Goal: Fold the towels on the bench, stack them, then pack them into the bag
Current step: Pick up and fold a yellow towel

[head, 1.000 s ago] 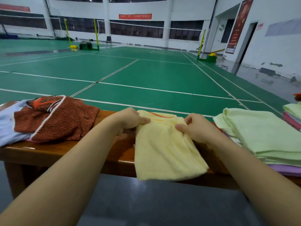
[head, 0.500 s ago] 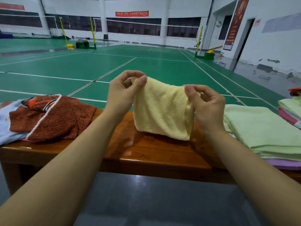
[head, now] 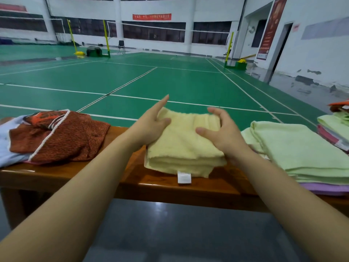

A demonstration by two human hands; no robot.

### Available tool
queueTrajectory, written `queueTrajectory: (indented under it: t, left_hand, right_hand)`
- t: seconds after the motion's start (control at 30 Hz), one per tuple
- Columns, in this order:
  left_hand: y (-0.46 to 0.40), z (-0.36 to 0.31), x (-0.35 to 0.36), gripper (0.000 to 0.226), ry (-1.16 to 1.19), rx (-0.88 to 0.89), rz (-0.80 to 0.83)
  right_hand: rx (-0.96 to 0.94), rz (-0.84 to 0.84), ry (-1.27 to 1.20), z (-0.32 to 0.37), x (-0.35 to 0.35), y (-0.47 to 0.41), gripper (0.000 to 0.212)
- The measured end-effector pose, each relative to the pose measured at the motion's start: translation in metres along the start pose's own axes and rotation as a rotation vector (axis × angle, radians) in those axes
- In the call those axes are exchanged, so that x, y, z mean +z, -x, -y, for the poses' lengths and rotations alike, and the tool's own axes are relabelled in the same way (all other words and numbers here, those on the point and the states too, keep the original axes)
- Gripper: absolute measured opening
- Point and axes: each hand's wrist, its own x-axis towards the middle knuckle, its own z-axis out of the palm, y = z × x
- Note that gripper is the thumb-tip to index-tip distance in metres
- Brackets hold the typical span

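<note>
Yellow towel (head: 186, 146) lies folded into a thick square mid-bench (head: 75, 173), label hanging over the near edge. Right of it, a folded stack topped by a green towel (head: 302, 148); more folded pieces at far right. Left: rust-red towel (head: 56, 138) crumpled, not yet folded. No bag in view. Judged roughly midway.

Left hand (head: 149, 123): fingers straight, thumb resting on the towel's left edge. Right hand (head: 222, 133): fingers loosely spread, cupping the right edge, no firm grip.

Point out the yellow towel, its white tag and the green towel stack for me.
yellow towel (head: 186, 140): head view, middle of its folded top face.
white tag (head: 184, 177): head view, centre of the tag hanging at the front edge.
green towel stack (head: 302, 148): head view, top towel's surface.
</note>
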Motion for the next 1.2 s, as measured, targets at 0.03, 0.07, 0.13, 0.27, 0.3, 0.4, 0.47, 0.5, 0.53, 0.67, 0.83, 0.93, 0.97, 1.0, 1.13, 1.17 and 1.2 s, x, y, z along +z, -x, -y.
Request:
queueTrajectory:
  t: [0.03, 0.07, 0.13, 0.27, 0.3, 0.4, 0.47, 0.5, 0.53, 0.67, 0.83, 0.93, 0.97, 1.0, 1.13, 1.17, 1.2]
  left_hand:
    - [-0.001, 0.006, 0.004, 0.062, -0.046, -0.058, 0.033]
    - [0.0, 0.009, 0.007, 0.061, -0.107, -0.114, 0.059]
    - [0.0, 0.016, 0.008, 0.06, -0.242, -0.212, 0.062]
    - [-0.002, 0.007, -0.001, 0.043, -0.528, -0.195, -0.023]
    - [-0.001, -0.001, -0.005, 0.034, -0.482, -0.166, 0.012]
    - [0.01, -0.033, -0.004, 0.025, -0.138, -0.171, 0.365]
    - [0.019, -0.046, 0.004, 0.028, -0.062, -0.258, 0.667]
    - [0.022, -0.046, 0.009, 0.029, -0.086, -0.303, 0.777]
    - [0.023, -0.044, 0.014, 0.031, -0.133, -0.341, 0.831]
    - [0.013, -0.03, 0.02, 0.041, -0.295, -0.366, 0.668]
    - [0.002, -0.008, 0.002, 0.06, -0.695, -0.366, 0.451]
    - [0.004, 0.001, 0.0, 0.07, -0.767, -0.425, 0.287]
    - [0.006, 0.002, 0.001, 0.074, -0.78, -0.46, 0.223]
    - [0.008, 0.005, 0.003, 0.081, -0.8, -0.5, 0.166]
    - [0.009, 0.006, 0.019, 0.107, -0.752, -0.579, 0.181]
    - [0.008, 0.004, 0.026, 0.106, -0.716, -0.577, 0.205]
    - [0.008, 0.001, 0.033, 0.102, -0.702, -0.556, 0.226]
  right_hand:
    - [0.062, 0.035, 0.034, -0.005, 0.003, 0.002, 0.066]
    - [0.109, 0.075, 0.076, -0.009, 0.005, 0.004, 0.064]
    - [0.167, 0.172, 0.259, -0.011, 0.003, 0.007, 0.064]
    - [0.132, 0.171, 0.906, -0.01, -0.008, 0.003, 0.066]
    - [0.101, 0.136, 0.98, -0.01, -0.008, 0.001, 0.064]
    - [-0.179, 0.092, 0.9, -0.014, -0.007, -0.001, 0.044]
    - [-0.25, 0.305, 0.718, -0.014, -0.004, 0.0, 0.032]
    - [-0.207, 0.452, 0.659, -0.014, -0.002, 0.002, 0.032]
    - [-0.162, 0.562, 0.634, -0.014, -0.001, 0.003, 0.035]
    - [-0.101, 0.622, 0.776, -0.006, -0.005, 0.003, 0.047]
    - [0.009, 0.671, 0.731, 0.02, -0.01, 0.011, 0.052]
    - [0.087, 0.539, 0.665, 0.019, -0.012, 0.009, 0.052]
    - [0.08, 0.447, 0.781, 0.014, -0.013, 0.006, 0.054]
    - [0.095, 0.35, 0.925, 0.009, -0.014, 0.005, 0.059]
    - [0.215, 0.309, 1.089, -0.009, -0.005, 0.001, 0.07]
    - [0.216, 0.324, 1.037, -0.014, -0.002, -0.001, 0.07]
    - [0.202, 0.319, 0.984, -0.017, 0.001, -0.002, 0.066]
